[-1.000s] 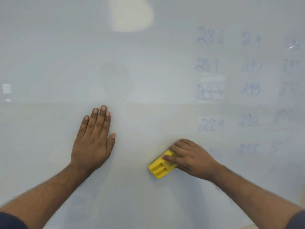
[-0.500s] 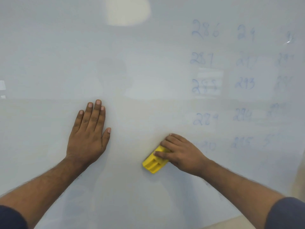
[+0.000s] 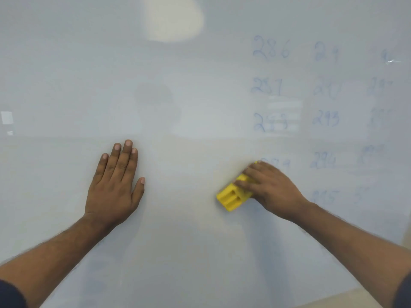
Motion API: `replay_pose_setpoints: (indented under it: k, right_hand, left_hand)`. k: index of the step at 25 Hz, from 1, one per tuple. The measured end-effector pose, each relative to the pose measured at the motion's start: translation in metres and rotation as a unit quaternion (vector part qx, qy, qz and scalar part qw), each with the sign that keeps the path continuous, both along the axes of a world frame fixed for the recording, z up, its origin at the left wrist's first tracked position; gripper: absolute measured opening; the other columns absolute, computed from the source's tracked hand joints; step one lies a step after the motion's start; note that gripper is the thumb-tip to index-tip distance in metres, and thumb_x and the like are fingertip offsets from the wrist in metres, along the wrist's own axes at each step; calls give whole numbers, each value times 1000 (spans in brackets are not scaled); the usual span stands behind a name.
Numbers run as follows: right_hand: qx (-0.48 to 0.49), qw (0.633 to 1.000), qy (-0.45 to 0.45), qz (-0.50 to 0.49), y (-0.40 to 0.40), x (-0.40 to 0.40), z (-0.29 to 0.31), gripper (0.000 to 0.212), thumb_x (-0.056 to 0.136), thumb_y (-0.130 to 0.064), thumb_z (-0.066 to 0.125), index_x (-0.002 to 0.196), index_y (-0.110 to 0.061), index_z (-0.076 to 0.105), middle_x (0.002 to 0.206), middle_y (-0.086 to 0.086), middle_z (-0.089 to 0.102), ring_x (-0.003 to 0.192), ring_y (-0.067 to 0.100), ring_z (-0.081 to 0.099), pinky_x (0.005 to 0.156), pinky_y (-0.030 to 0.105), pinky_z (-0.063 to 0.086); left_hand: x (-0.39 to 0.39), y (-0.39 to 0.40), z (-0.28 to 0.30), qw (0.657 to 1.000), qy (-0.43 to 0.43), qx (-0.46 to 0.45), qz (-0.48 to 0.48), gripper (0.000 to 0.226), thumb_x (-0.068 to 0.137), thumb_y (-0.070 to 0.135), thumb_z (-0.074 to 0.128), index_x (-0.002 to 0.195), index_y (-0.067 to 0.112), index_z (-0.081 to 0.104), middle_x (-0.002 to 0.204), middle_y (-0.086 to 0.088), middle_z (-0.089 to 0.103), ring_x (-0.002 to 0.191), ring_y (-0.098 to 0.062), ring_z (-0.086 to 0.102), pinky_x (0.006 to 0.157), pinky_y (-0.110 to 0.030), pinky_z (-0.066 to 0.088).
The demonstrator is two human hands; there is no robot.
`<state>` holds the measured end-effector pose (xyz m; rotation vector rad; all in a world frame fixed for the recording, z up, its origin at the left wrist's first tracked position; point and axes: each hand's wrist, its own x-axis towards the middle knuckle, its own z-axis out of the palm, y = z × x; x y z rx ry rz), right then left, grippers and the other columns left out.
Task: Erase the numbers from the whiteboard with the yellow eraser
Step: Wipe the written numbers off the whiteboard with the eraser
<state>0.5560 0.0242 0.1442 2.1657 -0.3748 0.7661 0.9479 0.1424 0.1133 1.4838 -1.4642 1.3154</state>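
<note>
The whiteboard [image 3: 178, 85] fills the view. Faint blue numbers [image 3: 271, 50] stand in three columns on its right part, from 286 at the top down to a smeared bottom row. My right hand [image 3: 270, 188] presses the yellow eraser [image 3: 233, 196] against the board just left of the first column, level with its lower rows. Its fingers cover the eraser's upper half and part of the number there. My left hand [image 3: 115, 183] lies flat on the board to the left, fingers spread slightly, holding nothing.
A bright light reflection [image 3: 173, 18] glares at the top middle of the board. The board's lower right edge [image 3: 347, 296] shows a strip of beige surface beyond it. The left half of the board carries no writing.
My right hand has slid the eraser to the right and upward, onto the lower numbers of the first column. The left hand has stayed flat on the board.
</note>
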Motion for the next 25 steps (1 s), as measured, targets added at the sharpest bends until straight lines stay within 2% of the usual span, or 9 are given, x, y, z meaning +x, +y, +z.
replay_pose_setpoints:
  k: [2, 4, 9, 17, 22, 25]
  right_hand:
    - [23, 989, -145, 13, 4, 0, 23, 43, 88, -30, 67, 129, -18, 62, 119, 11, 62, 110, 34, 56, 99, 41, 38]
    - [30, 978, -205, 18, 6, 0, 45, 51, 89, -36, 65, 136, -18, 56, 121, 11, 62, 113, 32, 56, 96, 40, 39]
    - [46, 968, -244, 37, -2, 0, 76, 59, 89, -39, 66, 142, -19, 49, 119, 7, 60, 110, 28, 55, 91, 43, 43]
    - [23, 956, -287, 45, -23, -14, 126, 60, 90, -46, 54, 143, -17, 47, 115, 4, 58, 104, 23, 51, 90, 28, 33]
    - [-24, 961, -272, 38, -49, -39, 180, 58, 92, -40, 54, 146, -22, 43, 125, 8, 58, 114, 27, 52, 94, 43, 42]
    - [-45, 969, -238, 45, -59, -45, 211, 57, 91, -33, 59, 145, -21, 46, 127, 10, 58, 114, 29, 53, 94, 44, 44]
  left_hand:
    - [-6, 0, 2, 1000, 7, -9, -12, 71, 99, 38, 36, 158, 1, 23, 168, -14, 18, 157, -28, 12, 128, -46, 8]
    - [-17, -1, 15, 999, -7, -21, -24, 71, 98, 40, 39, 157, 2, 26, 167, -14, 21, 156, -29, 16, 127, -47, 11]
    - [-56, -19, 74, 999, -26, -25, -35, 71, 100, 42, 37, 158, 4, 23, 168, -11, 19, 157, -27, 14, 127, -46, 13]
    - [-101, -59, 162, 997, -49, -48, -25, 71, 101, 45, 34, 159, 6, 22, 169, -8, 17, 157, -24, 12, 127, -43, 12]
    - [-127, -80, 212, 995, -62, -76, -26, 70, 102, 45, 32, 159, 6, 23, 169, -8, 17, 157, -23, 13, 127, -42, 12]
    - [-142, -90, 235, 994, -57, -93, -26, 71, 102, 46, 31, 159, 6, 22, 169, -7, 17, 157, -23, 13, 128, -39, 8]
